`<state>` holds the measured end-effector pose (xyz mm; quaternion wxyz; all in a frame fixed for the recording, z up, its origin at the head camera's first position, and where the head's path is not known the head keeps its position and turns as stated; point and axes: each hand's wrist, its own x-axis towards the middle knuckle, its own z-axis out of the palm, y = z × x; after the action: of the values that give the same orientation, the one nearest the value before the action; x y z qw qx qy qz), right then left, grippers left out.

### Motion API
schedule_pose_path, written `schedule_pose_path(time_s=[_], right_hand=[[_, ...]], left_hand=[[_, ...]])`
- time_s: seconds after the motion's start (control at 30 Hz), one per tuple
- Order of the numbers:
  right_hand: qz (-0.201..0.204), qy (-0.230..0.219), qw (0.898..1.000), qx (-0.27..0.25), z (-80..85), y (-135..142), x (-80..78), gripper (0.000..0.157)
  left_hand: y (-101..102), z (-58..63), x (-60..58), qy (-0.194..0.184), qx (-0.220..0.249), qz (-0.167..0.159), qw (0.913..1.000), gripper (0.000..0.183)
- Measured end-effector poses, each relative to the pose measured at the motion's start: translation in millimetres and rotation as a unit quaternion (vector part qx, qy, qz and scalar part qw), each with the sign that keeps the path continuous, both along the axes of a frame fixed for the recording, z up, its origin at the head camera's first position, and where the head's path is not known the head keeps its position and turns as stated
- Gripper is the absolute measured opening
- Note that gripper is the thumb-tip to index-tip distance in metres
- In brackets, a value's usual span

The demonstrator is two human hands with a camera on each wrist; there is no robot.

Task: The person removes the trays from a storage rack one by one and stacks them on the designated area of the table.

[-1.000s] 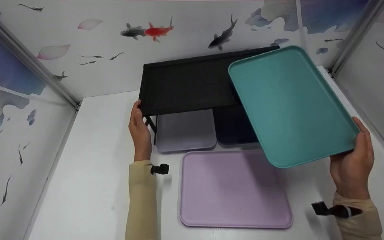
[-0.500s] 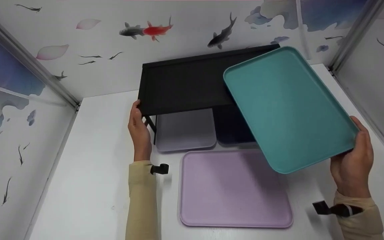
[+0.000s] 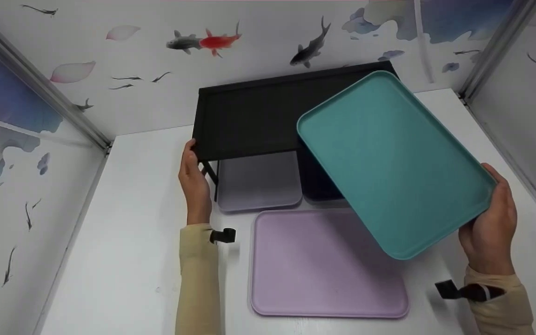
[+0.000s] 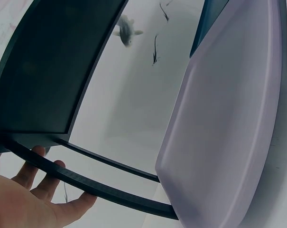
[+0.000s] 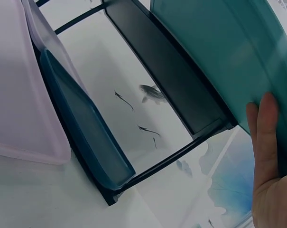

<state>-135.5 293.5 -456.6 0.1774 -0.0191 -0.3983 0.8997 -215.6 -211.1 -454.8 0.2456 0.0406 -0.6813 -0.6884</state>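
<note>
And there's the right hand [image 3: 491,228] gripping the teal tray [image 3: 396,163] by one end, tray aslant above the tabletop [image 3: 128,242], left hand [image 3: 195,184] partly curled, holding the black rack [image 3: 249,121] at its left, lilac tray [image 3: 314,270] lying nearest.

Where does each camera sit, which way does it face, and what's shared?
Head: worn on the head, facing forward and down at the black rack, teal tray and lilac tray; left hand, right hand and sleeves show.
Left wrist: worn there, facing the black rack and grey tray; part of the left hand shows.
Right wrist: worn there, facing the teal tray, black rack and blue tray; part of the right hand shows.
Shared: both wrist views show the black rack, grey tray and blue tray.
</note>
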Motion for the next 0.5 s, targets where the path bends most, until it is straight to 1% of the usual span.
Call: schedule_pose_path(time_s=[0.2,0.37,0.5], right_hand=[[0.009,0.013,1.0,-0.015,0.0,-0.1,-0.7,0.055],[0.007,0.008,1.0,-0.007,-0.6,-0.3,-0.4,0.055],[0.014,0.002,1.0,0.014,-1.4,-1.4,0.1,0.054]], left_hand=[[-1.1,-1.2,-1.2,0.0,0.002,0.0,1.0,0.048],[-1.1,-1.2,-1.5,0.001,0.0,-0.002,1.0,0.048],[-0.4,-0.4,-1.2,0.001,0.003,0.001,1.0,0.048]])
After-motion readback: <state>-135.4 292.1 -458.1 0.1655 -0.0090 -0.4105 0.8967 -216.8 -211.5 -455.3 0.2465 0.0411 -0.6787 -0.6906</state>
